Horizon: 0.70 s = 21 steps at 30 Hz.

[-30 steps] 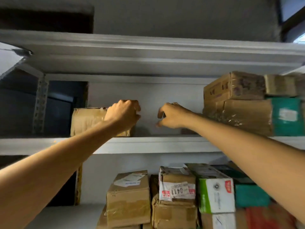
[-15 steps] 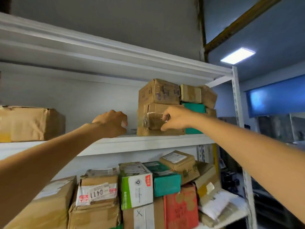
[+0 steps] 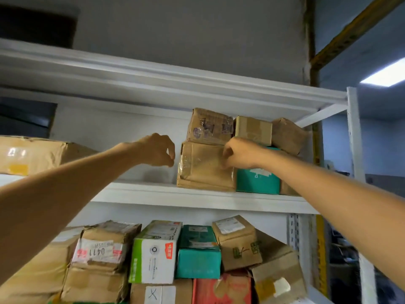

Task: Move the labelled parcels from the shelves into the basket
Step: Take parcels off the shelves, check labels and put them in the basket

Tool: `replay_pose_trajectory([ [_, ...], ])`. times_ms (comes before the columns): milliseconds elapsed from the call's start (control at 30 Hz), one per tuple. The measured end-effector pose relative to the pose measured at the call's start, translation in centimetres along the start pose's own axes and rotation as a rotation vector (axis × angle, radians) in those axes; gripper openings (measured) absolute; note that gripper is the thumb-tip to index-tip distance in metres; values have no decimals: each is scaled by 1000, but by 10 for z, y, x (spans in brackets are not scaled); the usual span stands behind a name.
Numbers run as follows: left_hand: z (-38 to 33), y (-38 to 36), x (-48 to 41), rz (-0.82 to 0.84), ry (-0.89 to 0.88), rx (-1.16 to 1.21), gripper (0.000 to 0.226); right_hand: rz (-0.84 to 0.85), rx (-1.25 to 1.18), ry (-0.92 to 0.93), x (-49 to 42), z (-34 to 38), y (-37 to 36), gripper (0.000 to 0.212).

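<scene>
**Reach to the upper shelf (image 3: 197,199).** Over the last second both hands have travelled right, from the bare middle of the shelf to the stack at its right end. The right hand (image 3: 241,153) arrived first. The left hand (image 3: 156,150) has now crossed to lie just left of the lower brown parcel (image 3: 203,170), apart from it. The left hand is clenched on nothing, thumb and forefinger almost meeting. The right hand lies curled at the parcel's upper right corner, next to the teal parcel (image 3: 257,182). Whether its fingers have hold cannot be told, since the knuckles hide them. The hands thus bracket one parcel, which sits on the shelf and is probably the next to come out. The basket is out of view.

**Materials.** The lower brown parcel is a blocky carton in kraft paper, with glossy clear tape wrinkled over its left edge. It bears a stamped carton (image 3: 209,127) (purple marks under tape), so drawing it out alone may tip that load. To the right of the stamped carton sit a small plain carton (image 3: 253,130) and a crumpled paper bundle (image 3: 287,136). At far left lies a large dented box (image 3: 32,154). The shelf below holds more cartons, among them the 0411 parcel (image 3: 98,251) with its white label.
</scene>
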<state>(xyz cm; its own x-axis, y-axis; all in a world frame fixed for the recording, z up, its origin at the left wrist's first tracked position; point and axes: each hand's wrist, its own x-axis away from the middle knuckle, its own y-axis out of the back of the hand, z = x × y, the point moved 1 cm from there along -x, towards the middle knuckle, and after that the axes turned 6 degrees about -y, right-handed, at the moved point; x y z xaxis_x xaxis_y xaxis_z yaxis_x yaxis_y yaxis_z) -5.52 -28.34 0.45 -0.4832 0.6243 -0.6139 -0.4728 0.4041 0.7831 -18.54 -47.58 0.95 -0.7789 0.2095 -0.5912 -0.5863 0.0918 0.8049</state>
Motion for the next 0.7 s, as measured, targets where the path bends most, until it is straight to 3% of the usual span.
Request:
replay_pose_trajectory([
  [167, -9, 11, -16, -89, 65, 9, 15, -118, -121, 4, -1, -23, 8, 21],
  [333, -20, 5, -29, -148, 140, 131, 60, -231, -209, 33, -5, -28, 12, 18],
  [567, -41, 14, -45, -286, -46, 383, 109, -360, -195, 59, -13, -30, 20, 19],
  [700, -43, 14, -54, -282, -106, 319, 113, -350, -160, 74, -13, -29, 18, 12],
])
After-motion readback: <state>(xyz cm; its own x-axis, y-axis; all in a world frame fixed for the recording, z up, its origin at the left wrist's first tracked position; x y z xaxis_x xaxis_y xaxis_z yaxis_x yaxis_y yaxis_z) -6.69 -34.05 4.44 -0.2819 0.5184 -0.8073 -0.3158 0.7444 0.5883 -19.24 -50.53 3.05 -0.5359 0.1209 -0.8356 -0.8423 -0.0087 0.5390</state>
